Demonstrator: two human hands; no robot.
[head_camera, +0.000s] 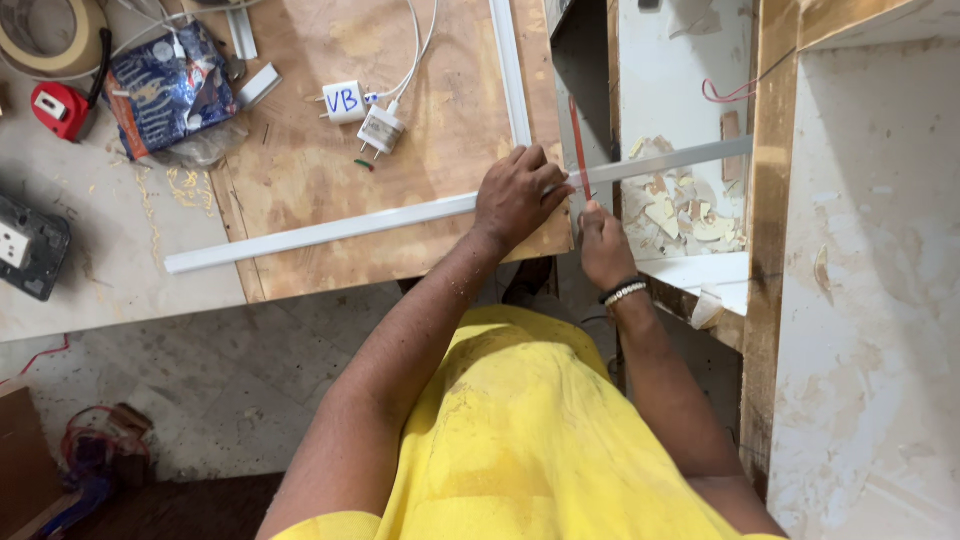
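Note:
A long white plastic strip (330, 229) lies across the plywood board (310, 150), its right end jutting past the board's edge. My left hand (518, 192) presses down on the strip at the board's right edge. My right hand (603, 243), with a dark and beaded wristband, grips a thin red hacksaw blade (577, 140) that stands across the strip just right of my left hand.
Two white chargers (362, 113) with cables lie on the board. A blue packet (168, 88), a red tape measure (60, 108), a tape roll (50, 35) and a black socket box (28, 247) sit on the left. White offcuts (680, 210) fill the tray below.

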